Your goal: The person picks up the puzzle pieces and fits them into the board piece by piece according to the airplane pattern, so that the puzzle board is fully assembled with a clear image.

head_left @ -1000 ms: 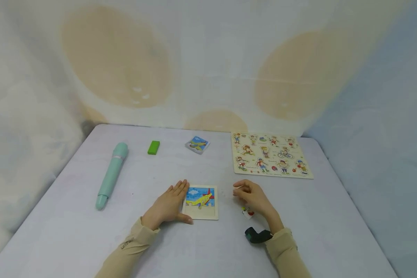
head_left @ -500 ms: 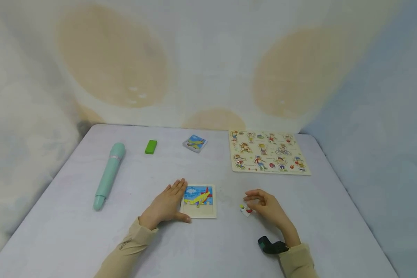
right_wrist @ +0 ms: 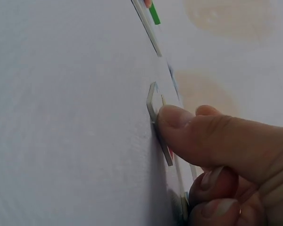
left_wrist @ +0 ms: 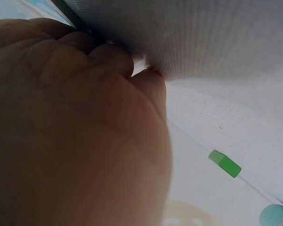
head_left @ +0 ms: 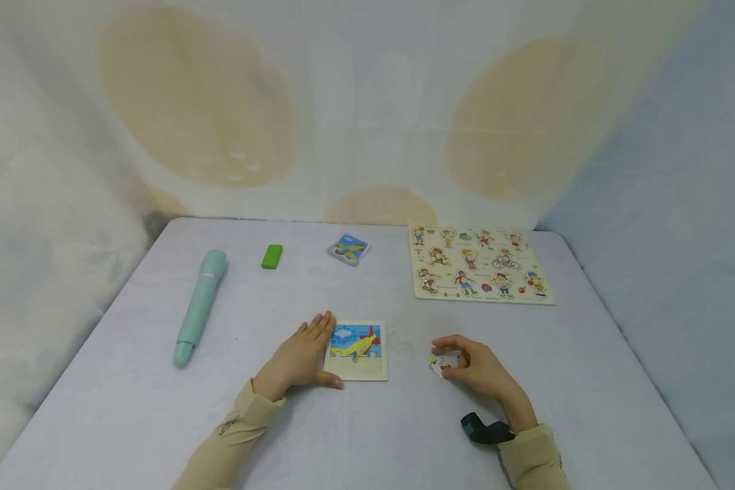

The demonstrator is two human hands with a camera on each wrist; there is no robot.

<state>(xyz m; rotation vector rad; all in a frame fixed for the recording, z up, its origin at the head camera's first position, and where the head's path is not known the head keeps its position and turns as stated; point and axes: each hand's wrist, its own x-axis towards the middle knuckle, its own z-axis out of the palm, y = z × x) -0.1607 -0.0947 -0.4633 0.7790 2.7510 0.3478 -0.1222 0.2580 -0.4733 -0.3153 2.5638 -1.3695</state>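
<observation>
A person's left hand lies flat-fingered and spread along the left edge of an airplane jigsaw tray, its upper part filled, its lower strip bare wood. To the tray's right, the right hand curls thumb and fingers around a small jigsaw piece on the white tablecloth, thumb touching it; how firm the hold is cannot be told. The thin piece could skid or slip free if the thumb presses its edge unevenly, and the smooth cloth offers little to brace against. Should the left hand push sideways, the light tray would likely shift, perhaps jogging the loose-looking airplane pieces out of line.
</observation>
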